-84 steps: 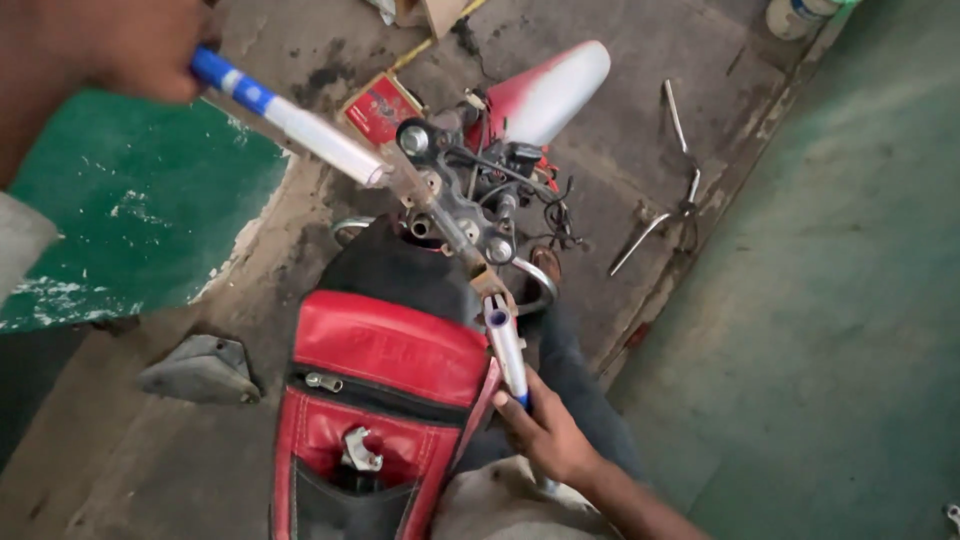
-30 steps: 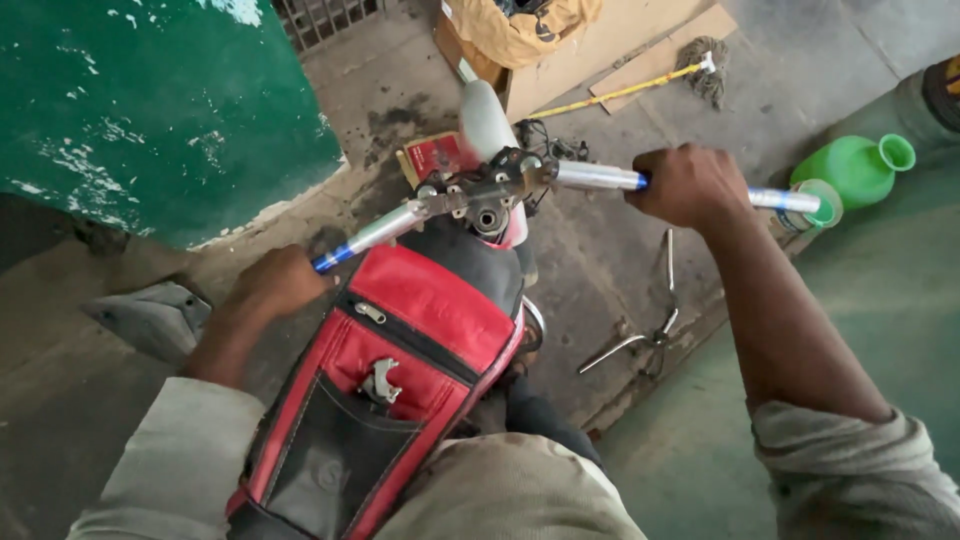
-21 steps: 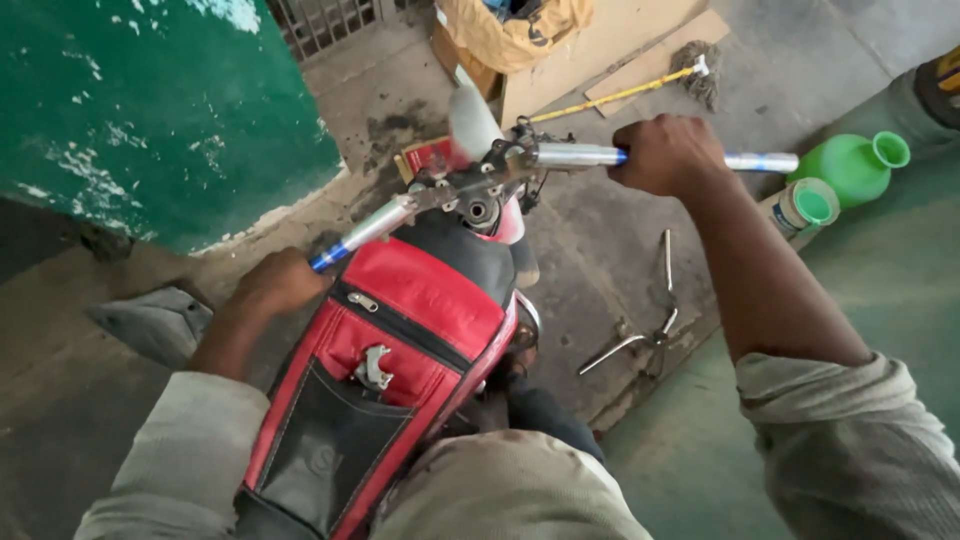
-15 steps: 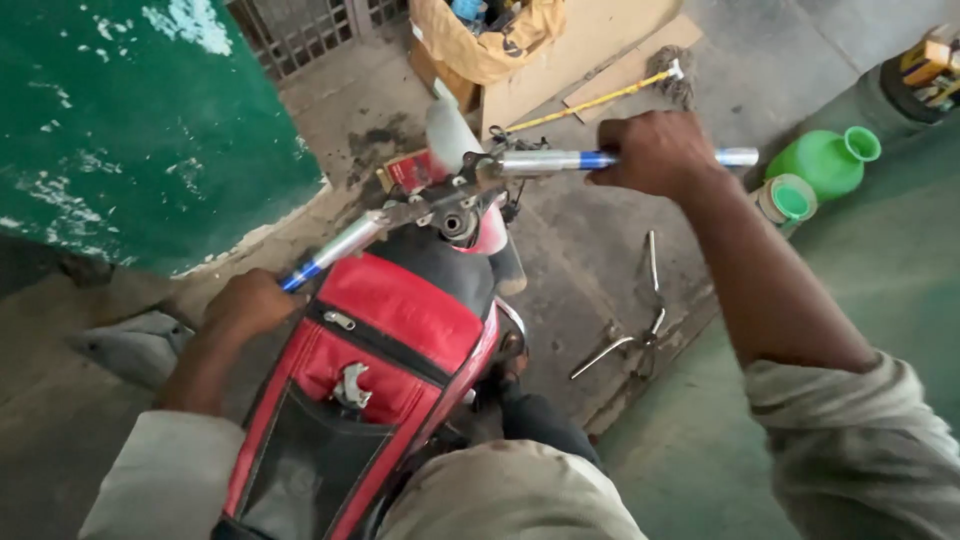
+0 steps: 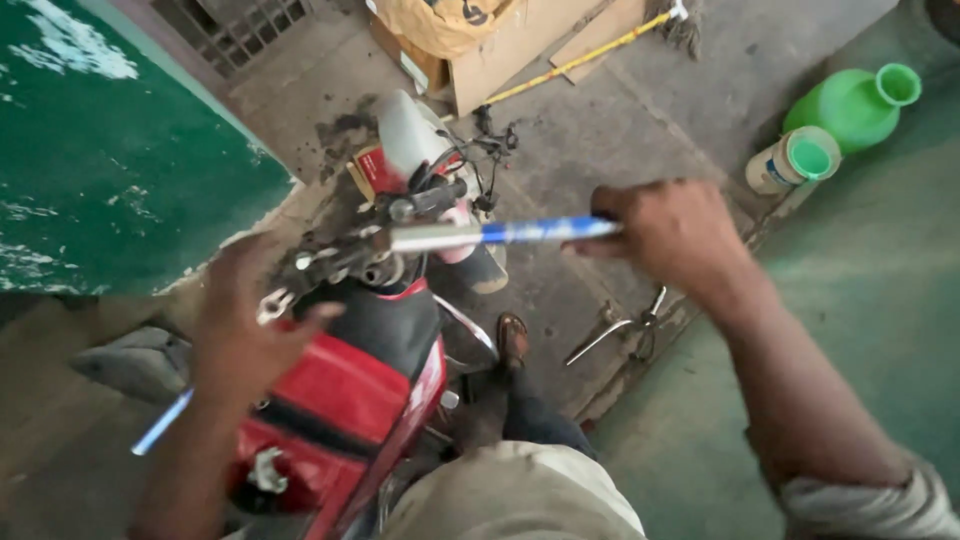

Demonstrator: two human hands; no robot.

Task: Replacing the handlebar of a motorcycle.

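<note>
Red and black, the motorcycle sits under the person in the single head view, its white front mudguard pointing toward the cardboard box at the far edge of the concrete floor. The right hand is clenched around the right end of the handlebar, a bare metal tube with blue tape. The left hand lies over the left side of the bar near the fuel tank; blur hides whether it grips. The bars stand turned, so steering looks under way, not finished. On the floor near the right edge stand a green jug and a white jar; a metal tool lies beside the sandalled foot.
</note>
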